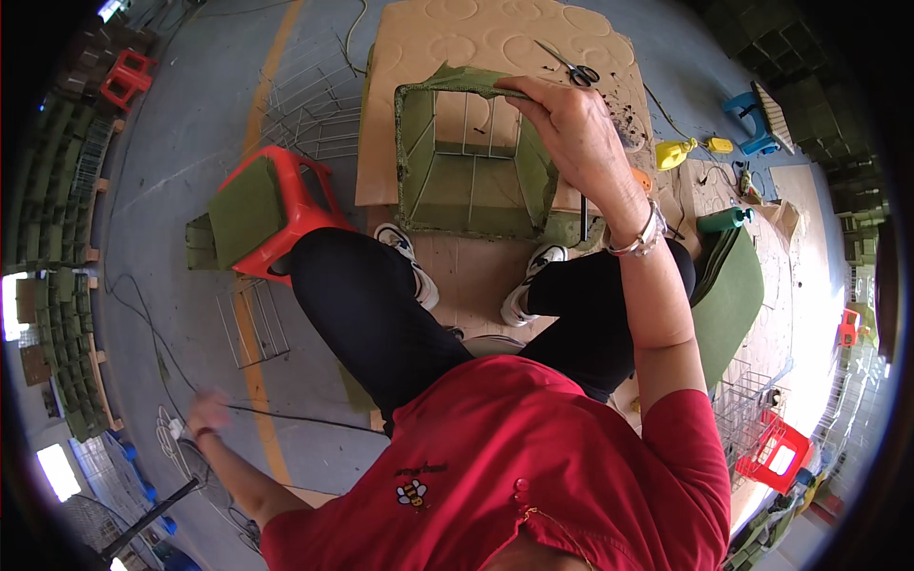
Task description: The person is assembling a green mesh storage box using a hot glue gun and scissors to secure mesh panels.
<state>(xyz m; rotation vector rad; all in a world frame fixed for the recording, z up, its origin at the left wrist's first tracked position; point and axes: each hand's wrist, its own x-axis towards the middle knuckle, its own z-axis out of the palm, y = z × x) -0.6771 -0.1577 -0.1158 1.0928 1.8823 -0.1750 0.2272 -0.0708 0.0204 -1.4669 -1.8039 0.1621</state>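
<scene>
A wire-framed box lined with green fabric (466,195) stands on the cardboard-covered work surface in front of my knees, its open side facing me. My right hand (562,109) pinches the fabric at the box's upper right rim, fingers bent over the edge. Loose green fabric bunches up along that rim. Far out to the left, low beside my body, is my left hand (208,411). Motion smears its fingers, and I see no object in it. Black-handled scissors (578,72) lie on the cardboard (514,33) beyond my right hand.
On the left, a red stool (309,195) carries green fabric panels (248,214). Bare wire frames (314,109) stand behind it, and a fan (195,466) is near my left arm. To the right are a yellow bottle (674,153), a green bottle (725,220) and stacked green sheets (733,295).
</scene>
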